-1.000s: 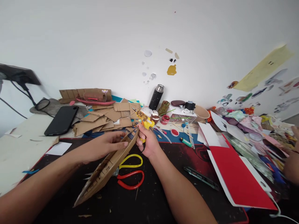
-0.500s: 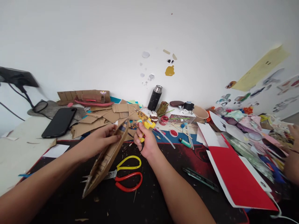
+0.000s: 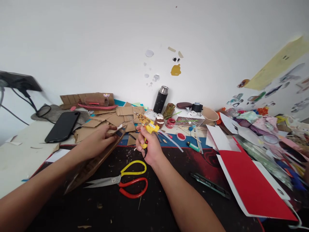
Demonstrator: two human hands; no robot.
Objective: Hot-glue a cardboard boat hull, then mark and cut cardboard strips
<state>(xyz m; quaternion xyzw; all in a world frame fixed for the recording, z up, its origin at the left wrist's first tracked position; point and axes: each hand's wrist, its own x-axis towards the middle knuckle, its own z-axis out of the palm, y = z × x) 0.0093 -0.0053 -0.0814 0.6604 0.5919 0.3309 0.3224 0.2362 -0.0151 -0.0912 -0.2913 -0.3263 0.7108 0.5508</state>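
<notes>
My left hand [image 3: 102,140] is closed on a long, narrow cardboard boat hull [image 3: 95,161], which tilts with its pointed near end low over the black mat. My forearm covers part of the hull. In my right hand [image 3: 149,145] is a yellow hot glue gun [image 3: 151,127], its stained nozzle end pointing up and left; my fingers wrap its handle. The glue gun and the hull's far end are apart. Below both hands lie scissors [image 3: 120,179] with one yellow and one red handle, blades to the left.
Cardboard scraps [image 3: 108,117] pile up behind my left hand, beside a black phone [image 3: 62,126]. A black flask [image 3: 161,100] stands against the wall. On the right are a utility knife [image 3: 210,185], red card [image 3: 256,183] and a lighter [image 3: 193,147].
The hull has swung left and tipped lower, uncovering the scissor blades. My left hand has moved slightly left. My right hand still holds the glue gun, nearly in place.
</notes>
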